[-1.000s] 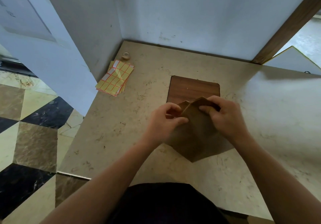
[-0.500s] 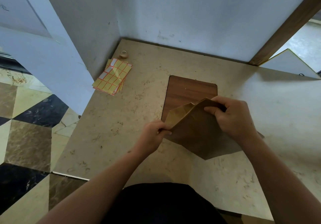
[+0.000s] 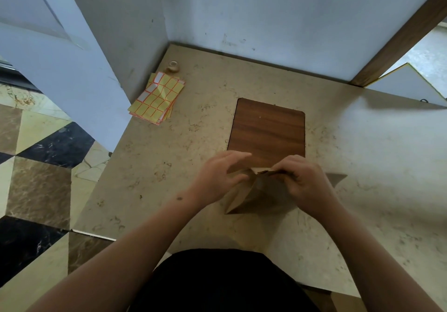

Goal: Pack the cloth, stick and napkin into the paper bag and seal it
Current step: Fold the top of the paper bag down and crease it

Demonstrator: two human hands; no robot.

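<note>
A brown paper bag (image 3: pixel 256 198) lies on the beige stone table (image 3: pixel 169 166), just in front of me, its top edge pointing away. My right hand (image 3: pixel 302 181) pinches the bag's top edge between thumb and fingers. My left hand (image 3: pixel 217 178) is at the bag's left top corner with its fingers stretched out over the edge; it is blurred. The cloth, stick and napkin are not visible; the bag's inside is hidden.
A dark wooden board (image 3: pixel 267 130) lies flat just beyond the bag. A stack of yellow sticker sheets (image 3: pixel 157 98) and a small tape roll (image 3: pixel 173 67) sit at the far left by the wall. The table's left edge drops to a tiled floor (image 3: pixel 36 166).
The bag was held up with its mouth spread open; now it is lowered onto the table and its top is pressed together. My left hand has shifted up to the bag's top corner.
</note>
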